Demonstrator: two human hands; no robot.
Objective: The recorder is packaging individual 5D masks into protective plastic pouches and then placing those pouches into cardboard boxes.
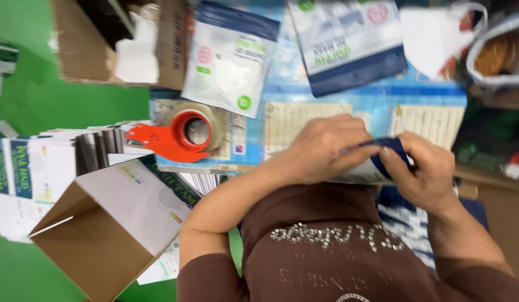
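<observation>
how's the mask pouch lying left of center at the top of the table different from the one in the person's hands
The flat pouch lies untouched on the table, its whole white front with a dark top band showing. The held pouch is pinched between the left hand and right hand, mostly hidden, with only a dark blue edge and a pale strip visible. Both look like the same packaging.

Green floor (24,72) showing left of the desk (427,100); open cardboard box (102,229) sitting on it, lighting even.
</observation>
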